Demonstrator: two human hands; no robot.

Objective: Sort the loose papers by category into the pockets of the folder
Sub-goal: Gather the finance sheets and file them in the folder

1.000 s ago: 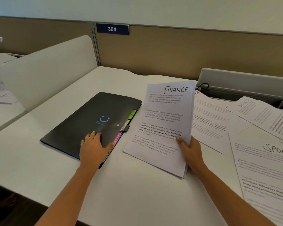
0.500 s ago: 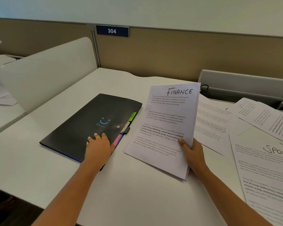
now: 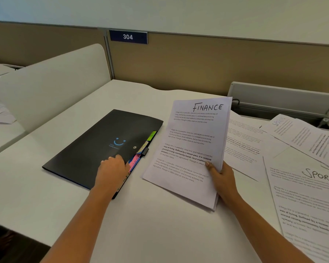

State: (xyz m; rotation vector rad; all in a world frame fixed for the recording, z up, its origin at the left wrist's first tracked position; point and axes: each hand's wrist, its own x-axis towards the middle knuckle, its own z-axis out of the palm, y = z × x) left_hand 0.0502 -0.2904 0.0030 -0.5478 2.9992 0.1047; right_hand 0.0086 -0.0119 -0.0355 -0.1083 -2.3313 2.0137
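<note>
A black folder (image 3: 91,149) with a blue smiley lies shut on the white desk (image 3: 160,234), green (image 3: 152,135) and pink (image 3: 134,160) tabs sticking out along its right edge. My left hand (image 3: 112,171) rests on the cover's near right corner with bent fingers, its thumb side against the pink tab. My right hand (image 3: 223,180) grips a stack of sheets headed FINANCE (image 3: 190,145) at its right edge, thumb on top. The stack tilts up beside the folder, its lower part near the desk.
Loose sheets cover the desk's right side: one headed SPORTS (image 3: 311,205) near me, another (image 3: 302,133) farther back, one (image 3: 243,147) under the stack. A grey cable tray (image 3: 283,103) stands behind them. A white divider (image 3: 51,82) bounds the left.
My left hand slid right and forward along the folder toward the tabs, and its fingers went from flat to bent. The FINANCE stack stays in my right hand, almost unmoved.
</note>
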